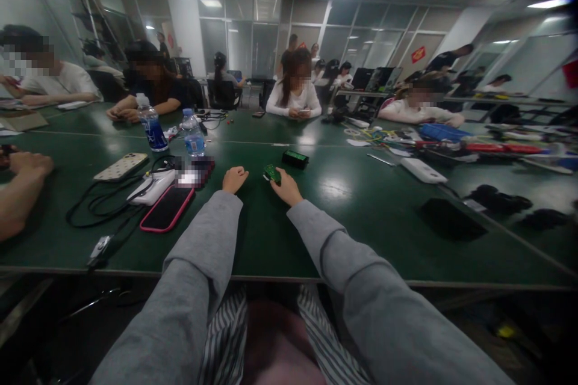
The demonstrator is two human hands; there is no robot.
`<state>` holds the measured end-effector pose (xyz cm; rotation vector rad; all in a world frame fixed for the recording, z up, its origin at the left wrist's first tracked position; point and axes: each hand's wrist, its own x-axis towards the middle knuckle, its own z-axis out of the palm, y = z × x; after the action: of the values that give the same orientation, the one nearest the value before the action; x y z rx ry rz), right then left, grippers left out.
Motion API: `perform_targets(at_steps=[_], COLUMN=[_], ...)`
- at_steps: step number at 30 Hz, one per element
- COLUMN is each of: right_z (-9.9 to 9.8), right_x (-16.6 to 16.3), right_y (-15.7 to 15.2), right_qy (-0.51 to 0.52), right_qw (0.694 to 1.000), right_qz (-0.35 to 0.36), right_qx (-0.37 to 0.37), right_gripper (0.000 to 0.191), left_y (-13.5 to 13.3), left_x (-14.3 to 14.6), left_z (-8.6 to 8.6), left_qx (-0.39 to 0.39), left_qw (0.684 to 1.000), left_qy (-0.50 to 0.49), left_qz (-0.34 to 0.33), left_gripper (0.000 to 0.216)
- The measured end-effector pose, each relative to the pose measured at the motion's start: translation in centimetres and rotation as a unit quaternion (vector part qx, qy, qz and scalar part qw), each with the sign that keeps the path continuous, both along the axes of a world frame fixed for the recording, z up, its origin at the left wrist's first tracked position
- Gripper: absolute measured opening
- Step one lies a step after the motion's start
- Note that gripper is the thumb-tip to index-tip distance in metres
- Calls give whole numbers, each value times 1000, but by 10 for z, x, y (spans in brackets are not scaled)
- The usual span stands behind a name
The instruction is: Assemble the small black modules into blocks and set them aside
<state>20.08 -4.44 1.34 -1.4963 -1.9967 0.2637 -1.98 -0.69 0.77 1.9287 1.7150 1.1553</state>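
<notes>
Over the green table, my right hand (287, 187) grips a small green piece that looks like a circuit board (271, 172), thumb and fingers at its right side; a whitish part shows at its lower left edge. My left hand (235, 180) rests on the tabletop a little to the left, fingers curled in, with nothing visible in them. Just beyond my right hand lies a small black box with a green top (295, 159), apart from both hands.
To the left lie a phone with a pink edge (167, 209), a white power bank (152, 187), cables and a spotted phone case (121, 167). Two bottles (194, 135) stand behind them. A white device (423, 171) and black items (453, 218) lie right. Several people sit around.
</notes>
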Motion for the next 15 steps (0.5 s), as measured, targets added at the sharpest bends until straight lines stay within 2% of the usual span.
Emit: perform_targets(at_steps=[4, 6, 8, 10, 13, 15], right_z=[-8, -13, -15, -14, -7, 1], right_x=[58, 103, 156, 211, 291, 336], right_y=[-64, -98, -122, -132, -127, -121], right_qy=[-30, -33, -52, -94, -182, -211], right_qw=[990, 988, 994, 995, 960, 931], right_qz=[139, 147, 88, -26, -211, -297], right_qx=[11, 22, 25, 20, 19, 14], right_gripper=[61, 61, 61, 61, 64, 63], left_y=[1, 1, 0, 0, -1, 0], left_x=[-1, 0, 0, 0, 0, -1], left_z=[-1, -1, -1, 0, 0, -1], left_qx=[1, -2, -6, -7, -7, -6], left_qw=[1000, 1000, 1000, 1000, 1000, 1000], left_qy=[0, 4, 10, 15, 18, 16], left_qz=[0, 1, 4, 5, 5, 3], left_gripper=[38, 38, 38, 38, 39, 39])
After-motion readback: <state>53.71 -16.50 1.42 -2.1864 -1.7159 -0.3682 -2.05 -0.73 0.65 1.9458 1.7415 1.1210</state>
